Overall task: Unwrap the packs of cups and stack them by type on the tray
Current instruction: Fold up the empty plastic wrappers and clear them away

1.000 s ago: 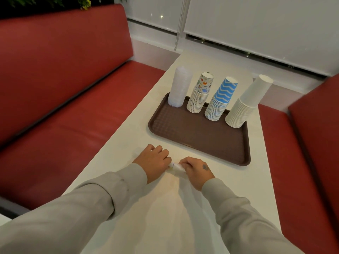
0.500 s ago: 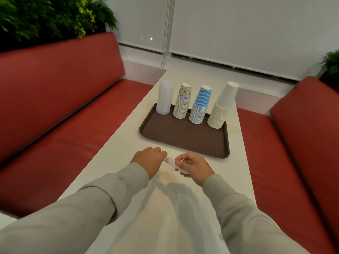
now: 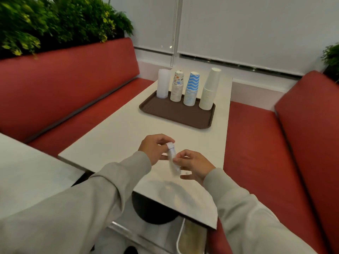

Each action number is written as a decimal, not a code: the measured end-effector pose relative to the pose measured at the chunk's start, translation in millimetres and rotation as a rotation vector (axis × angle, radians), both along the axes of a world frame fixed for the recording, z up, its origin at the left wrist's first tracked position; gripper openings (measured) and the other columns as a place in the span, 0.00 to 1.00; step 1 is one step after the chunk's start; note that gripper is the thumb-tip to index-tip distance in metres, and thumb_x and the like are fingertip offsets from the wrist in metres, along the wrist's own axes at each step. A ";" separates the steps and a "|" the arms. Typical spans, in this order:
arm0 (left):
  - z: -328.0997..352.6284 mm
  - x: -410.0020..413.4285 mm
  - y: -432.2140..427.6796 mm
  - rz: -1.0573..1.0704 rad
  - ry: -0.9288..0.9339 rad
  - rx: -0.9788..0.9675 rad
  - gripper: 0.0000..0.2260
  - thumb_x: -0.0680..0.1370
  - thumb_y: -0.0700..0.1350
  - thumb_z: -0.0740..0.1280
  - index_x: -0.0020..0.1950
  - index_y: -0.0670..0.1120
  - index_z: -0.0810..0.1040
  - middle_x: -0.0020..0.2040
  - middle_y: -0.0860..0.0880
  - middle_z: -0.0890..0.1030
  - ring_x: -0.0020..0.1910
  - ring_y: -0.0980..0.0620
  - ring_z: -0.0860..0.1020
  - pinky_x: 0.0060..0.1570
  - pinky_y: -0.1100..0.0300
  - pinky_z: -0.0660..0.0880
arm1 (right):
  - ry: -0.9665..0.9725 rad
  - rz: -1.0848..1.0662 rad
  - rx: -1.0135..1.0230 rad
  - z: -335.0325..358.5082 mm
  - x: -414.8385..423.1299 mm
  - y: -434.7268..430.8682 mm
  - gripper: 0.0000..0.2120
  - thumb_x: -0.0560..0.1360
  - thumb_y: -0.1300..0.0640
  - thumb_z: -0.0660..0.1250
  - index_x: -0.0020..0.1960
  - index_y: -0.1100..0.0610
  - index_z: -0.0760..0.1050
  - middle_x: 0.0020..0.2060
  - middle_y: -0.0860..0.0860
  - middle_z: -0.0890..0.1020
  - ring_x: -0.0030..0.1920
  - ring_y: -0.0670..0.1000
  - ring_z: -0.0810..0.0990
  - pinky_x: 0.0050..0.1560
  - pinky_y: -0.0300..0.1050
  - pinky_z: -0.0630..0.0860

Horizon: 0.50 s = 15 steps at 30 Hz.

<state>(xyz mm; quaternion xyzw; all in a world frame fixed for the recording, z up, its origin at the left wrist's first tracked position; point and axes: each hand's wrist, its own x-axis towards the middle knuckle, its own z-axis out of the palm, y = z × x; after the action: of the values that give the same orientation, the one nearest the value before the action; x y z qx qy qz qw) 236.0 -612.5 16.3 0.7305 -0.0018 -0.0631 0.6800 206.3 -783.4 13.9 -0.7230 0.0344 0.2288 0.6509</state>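
A brown tray [image 3: 172,114] lies on the white table [image 3: 117,136]. Along its far edge stand four upside-down stacks: clear plastic cups [image 3: 162,83], patterned paper cups [image 3: 177,86], blue wavy cups [image 3: 191,88] and plain white cups [image 3: 210,88]. Nearer me, above the table, my left hand [image 3: 154,148] and my right hand [image 3: 192,165] both pinch a rolled strip of clear plastic wrapper [image 3: 172,158], the left at its upper end, the right lower down. The wrapper hangs tilted between them.
Red bench seats [image 3: 77,114] run along both sides of the table, with a red backrest [image 3: 310,114] at the right. Green plants [image 3: 55,21] sit behind the left bench. A second table corner [image 3: 27,173] is at the lower left. A metal bin [image 3: 192,239] shows below the table edge.
Both hands have lifted the rolled wrapper off the table and turned it more upright. The view has pulled back and tilted up, showing more of the benches and the table's near edge.
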 end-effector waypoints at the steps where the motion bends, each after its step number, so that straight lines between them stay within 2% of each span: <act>1: -2.3 -18.5 -8.8 0.004 0.018 -0.034 0.07 0.77 0.33 0.68 0.47 0.44 0.84 0.49 0.39 0.83 0.49 0.39 0.83 0.44 0.50 0.83 | 0.021 0.011 0.047 -2.9 -17.2 -8.4 0.06 0.76 0.59 0.71 0.43 0.54 0.75 0.47 0.53 0.86 0.50 0.58 0.84 0.53 0.55 0.78; 3: -7.7 -53.5 -24.4 0.010 0.080 -0.096 0.06 0.78 0.33 0.68 0.49 0.41 0.82 0.50 0.39 0.83 0.49 0.40 0.84 0.42 0.55 0.82 | 0.029 0.006 0.100 -9.4 -48.2 -24.4 0.05 0.77 0.63 0.70 0.47 0.58 0.73 0.48 0.62 0.86 0.49 0.62 0.85 0.50 0.56 0.81; 5: -13.7 -86.2 -33.0 -0.015 0.164 -0.116 0.08 0.76 0.31 0.69 0.52 0.40 0.82 0.52 0.38 0.82 0.51 0.44 0.82 0.42 0.59 0.82 | 0.038 0.013 0.095 -17.5 -77.0 -38.8 0.05 0.77 0.66 0.69 0.50 0.61 0.72 0.49 0.66 0.85 0.45 0.61 0.86 0.45 0.54 0.82; 7: -23.1 -114.0 -33.1 -0.091 0.254 -0.131 0.12 0.75 0.30 0.71 0.56 0.42 0.81 0.56 0.38 0.81 0.54 0.45 0.82 0.48 0.56 0.82 | 0.073 0.025 0.091 -27.0 -101.9 -50.6 0.05 0.78 0.68 0.67 0.51 0.61 0.72 0.49 0.68 0.84 0.43 0.60 0.85 0.43 0.53 0.83; 11: -40.8 -161.6 -32.5 -0.188 0.441 -0.082 0.18 0.73 0.34 0.74 0.62 0.43 0.79 0.55 0.40 0.83 0.54 0.44 0.84 0.55 0.49 0.81 | 0.174 0.048 0.076 -51.0 -140.3 -70.4 0.10 0.78 0.69 0.66 0.56 0.61 0.70 0.47 0.64 0.85 0.41 0.59 0.85 0.39 0.50 0.83; 15: -65.2 -195.0 -47.6 -0.163 0.520 -0.012 0.14 0.76 0.45 0.74 0.58 0.41 0.81 0.52 0.42 0.85 0.51 0.47 0.85 0.55 0.51 0.81 | 0.215 0.064 -0.015 -78.1 -171.2 -83.4 0.09 0.77 0.67 0.69 0.56 0.61 0.74 0.43 0.56 0.86 0.39 0.52 0.86 0.33 0.43 0.79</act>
<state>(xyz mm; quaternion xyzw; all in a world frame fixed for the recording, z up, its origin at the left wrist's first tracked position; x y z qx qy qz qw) 41.0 -660.1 -48.9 0.6831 0.1140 -0.3031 0.6546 35.1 -866.8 -64.2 -0.7000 0.0826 0.3254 0.6304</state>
